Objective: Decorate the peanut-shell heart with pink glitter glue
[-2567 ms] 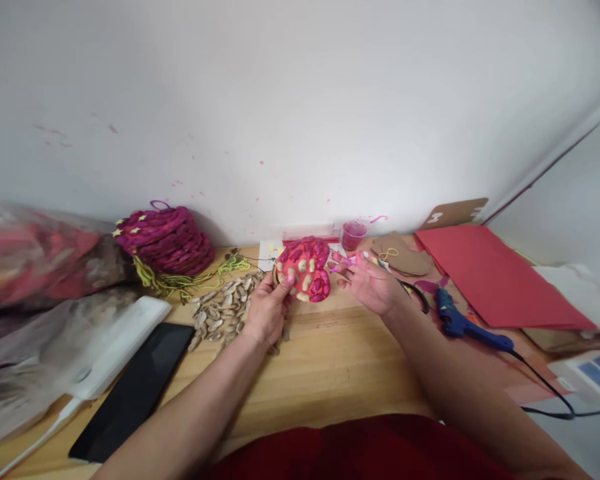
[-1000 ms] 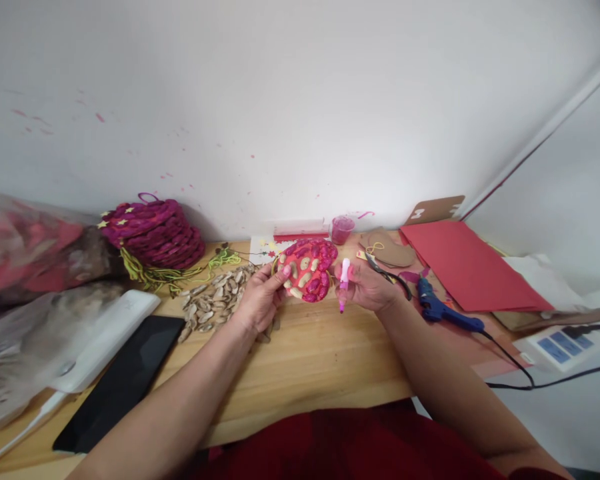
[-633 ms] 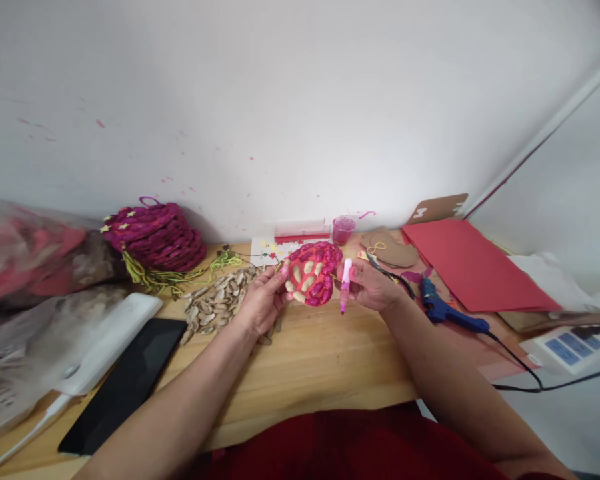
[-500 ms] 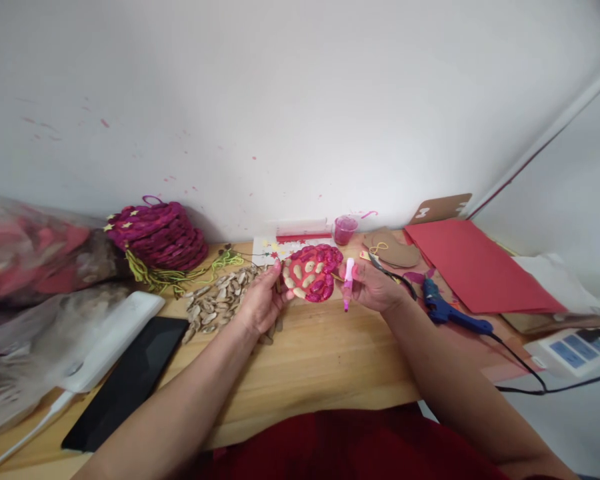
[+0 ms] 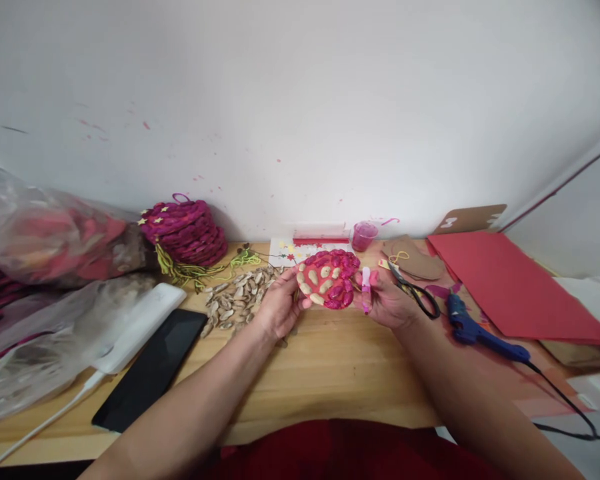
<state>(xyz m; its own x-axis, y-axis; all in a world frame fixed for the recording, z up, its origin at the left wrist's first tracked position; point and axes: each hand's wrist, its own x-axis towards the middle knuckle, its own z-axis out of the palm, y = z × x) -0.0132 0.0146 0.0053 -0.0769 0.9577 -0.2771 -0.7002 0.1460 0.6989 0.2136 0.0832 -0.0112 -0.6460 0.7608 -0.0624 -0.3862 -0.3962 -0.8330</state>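
Observation:
My left hand grips the left edge of a round red piece covered with peanut shells, held above the table. Shells on its left and middle are plain tan; those along the top and right are glossy magenta. Between the fingers of my right hand, close to the piece's right edge, is a slim white-and-pink stick-like tool; its exact kind is unclear. Whether the right fingers also touch the piece I cannot tell. Loose split shells lie in a pile behind my left hand. A plastic cup of magenta paint stands near the wall.
Scissors, a blue glue gun, brown cardboard cutouts and red sheets lie right. Leftward are a magenta woven basket, plastic bags, a white power bank and a black phone.
The whole view has shifted, so everything appears further right. Both hands keep their hold, and the shell-covered piece stays between them; the tool has turned slightly.

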